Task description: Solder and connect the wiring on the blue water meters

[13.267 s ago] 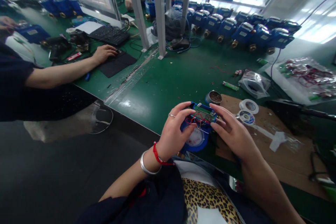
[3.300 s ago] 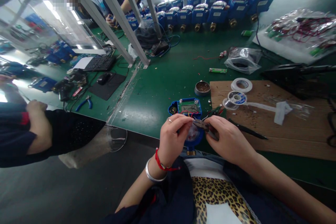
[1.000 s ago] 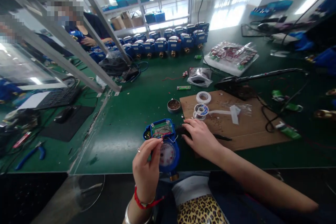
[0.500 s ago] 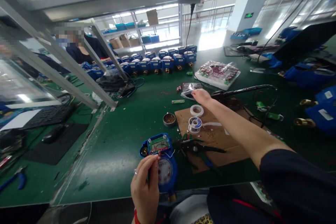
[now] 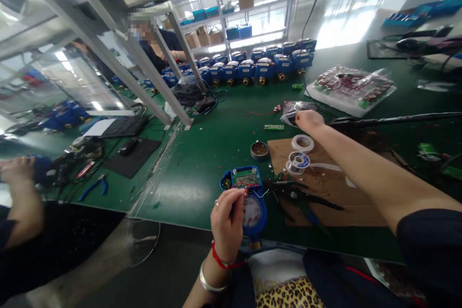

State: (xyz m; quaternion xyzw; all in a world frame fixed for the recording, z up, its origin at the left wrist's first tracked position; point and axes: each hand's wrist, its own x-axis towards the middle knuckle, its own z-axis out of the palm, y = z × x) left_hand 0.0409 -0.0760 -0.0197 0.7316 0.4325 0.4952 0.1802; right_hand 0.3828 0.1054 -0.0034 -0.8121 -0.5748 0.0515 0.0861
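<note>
Near the table's front edge lies a blue water meter [image 5: 254,211] with its upper housing open, showing a circuit board [image 5: 245,179] and thin red and white wires. My left hand [image 5: 227,219] pinches the wires just over the meter's round dial. Stretched far forward, my right hand [image 5: 309,120] is closed at a clear plastic bag [image 5: 288,109]; its fingertips are on or in the bag, and what they grip is hidden. Nearby are a white tape roll [image 5: 302,143], a solder spool [image 5: 298,161] and a small round tin [image 5: 260,149].
Pliers [image 5: 294,194] lie on cardboard [image 5: 325,183] at the right. Several blue meters [image 5: 263,70] line the back, beside a bagged stack of boards [image 5: 352,87]. Metal posts [image 5: 159,77] rise at the left. Another person's hand [image 5: 18,171] is at the far left.
The view has swung left, so the table's things appear further right and another person's arm shows at the left. Both my hands keep their places, left at the wires, right at the bag.
</note>
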